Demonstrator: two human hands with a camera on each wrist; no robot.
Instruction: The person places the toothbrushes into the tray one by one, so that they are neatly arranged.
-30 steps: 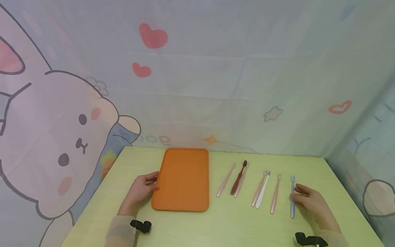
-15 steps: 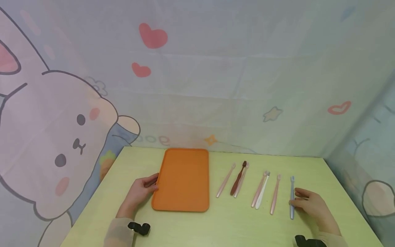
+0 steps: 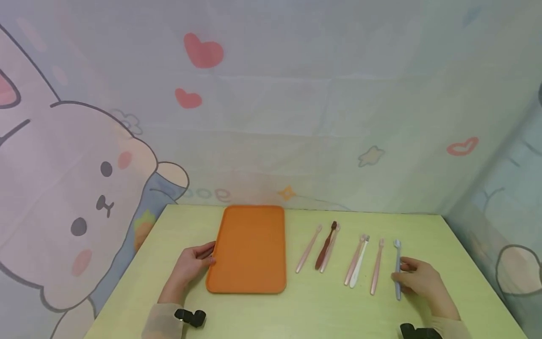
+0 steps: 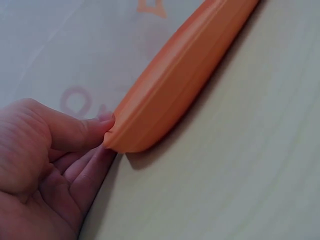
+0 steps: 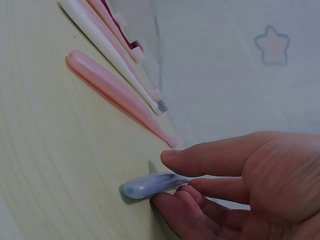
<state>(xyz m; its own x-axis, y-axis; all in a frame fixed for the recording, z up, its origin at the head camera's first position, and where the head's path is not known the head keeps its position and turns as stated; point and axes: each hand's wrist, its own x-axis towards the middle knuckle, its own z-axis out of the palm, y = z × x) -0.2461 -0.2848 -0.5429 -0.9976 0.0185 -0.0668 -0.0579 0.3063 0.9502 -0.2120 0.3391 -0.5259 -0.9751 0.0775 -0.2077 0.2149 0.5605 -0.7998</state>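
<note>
My left hand [image 3: 186, 268] pinches the left rim of a flat orange tray [image 3: 247, 249]. In the left wrist view, the thumb lies over the rim of the tray [image 4: 165, 95] and the other fingers reach beneath it. At the right side of the table, my right hand [image 3: 423, 280] holds a blue toothbrush [image 3: 398, 259] between thumb and fingers, its bristle end pointing away from me. The right wrist view shows the rounded handle end of the blue toothbrush [image 5: 142, 186] low over the tabletop, with the fingers hiding its neck and head.
A pink toothbrush [image 3: 376, 268] lies just left of the blue one. Further left are a white toothbrush [image 3: 359, 263] against a pink one, a dark red toothbrush [image 3: 325, 247] overlapping another pink one, and a pink toothbrush [image 3: 307, 250] nearest the tray. A printed cloth [image 3: 296, 117] hangs behind the table.
My right fingers have closed round the blue toothbrush, which has turned and shifted slightly left. My left hand stays at the tray's rim. The whole view has drifted a little.
</note>
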